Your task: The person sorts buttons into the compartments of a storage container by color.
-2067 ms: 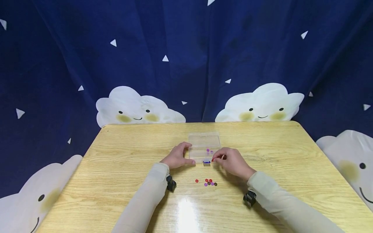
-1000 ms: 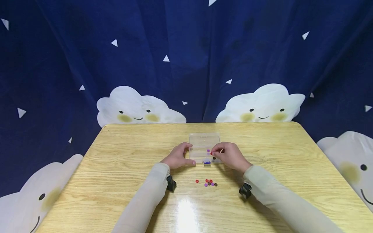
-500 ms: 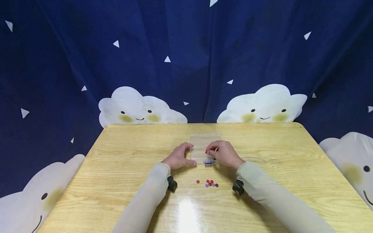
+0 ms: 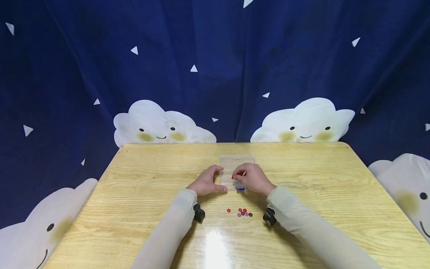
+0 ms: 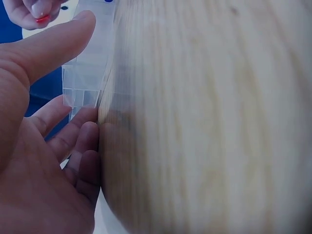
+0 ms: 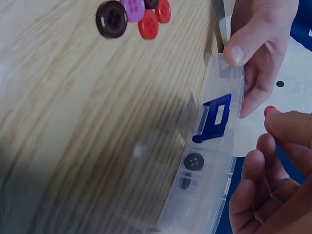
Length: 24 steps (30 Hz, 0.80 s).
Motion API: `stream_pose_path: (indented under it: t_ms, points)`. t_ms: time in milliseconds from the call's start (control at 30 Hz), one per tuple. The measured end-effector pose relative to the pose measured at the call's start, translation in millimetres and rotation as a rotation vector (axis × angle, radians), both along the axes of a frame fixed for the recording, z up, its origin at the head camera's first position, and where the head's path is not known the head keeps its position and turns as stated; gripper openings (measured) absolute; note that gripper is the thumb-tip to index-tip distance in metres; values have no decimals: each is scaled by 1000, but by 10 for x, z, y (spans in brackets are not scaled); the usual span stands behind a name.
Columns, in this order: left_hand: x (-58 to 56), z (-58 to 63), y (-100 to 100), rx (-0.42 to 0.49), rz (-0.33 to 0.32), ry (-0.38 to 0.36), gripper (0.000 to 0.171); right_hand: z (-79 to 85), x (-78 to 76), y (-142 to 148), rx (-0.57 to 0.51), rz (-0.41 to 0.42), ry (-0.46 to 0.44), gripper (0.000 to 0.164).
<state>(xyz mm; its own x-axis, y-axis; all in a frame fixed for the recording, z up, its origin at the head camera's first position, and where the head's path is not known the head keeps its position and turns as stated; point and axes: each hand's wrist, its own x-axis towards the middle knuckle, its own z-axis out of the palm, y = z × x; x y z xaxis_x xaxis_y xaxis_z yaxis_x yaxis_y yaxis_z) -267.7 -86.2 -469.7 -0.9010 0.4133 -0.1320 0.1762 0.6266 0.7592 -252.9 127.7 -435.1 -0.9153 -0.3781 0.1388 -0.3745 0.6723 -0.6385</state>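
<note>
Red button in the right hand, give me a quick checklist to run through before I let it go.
1. Red button pinched by the right hand: ok.
2. Clear plastic box held at its left end by the left hand: ok.
3. Lid open, laid back behind the box: ok.
4. Landing spot inside the box free: cannot tell; the right hand covers part of the box in the head view.
5. All loose buttons boxed: not ok; red, purple and dark ones lie on the table.
</note>
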Motion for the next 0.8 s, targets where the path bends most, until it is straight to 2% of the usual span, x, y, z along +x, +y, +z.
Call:
stream_pose_path:
  t_ms: [300,800]
  points:
    - [8,-6,-2,8,5,-11,79,-17,12,-43,12,14,-4,10]
    - [10,7,2,-4,2,8,79,-49,13,-83,33,-10,-15,9]
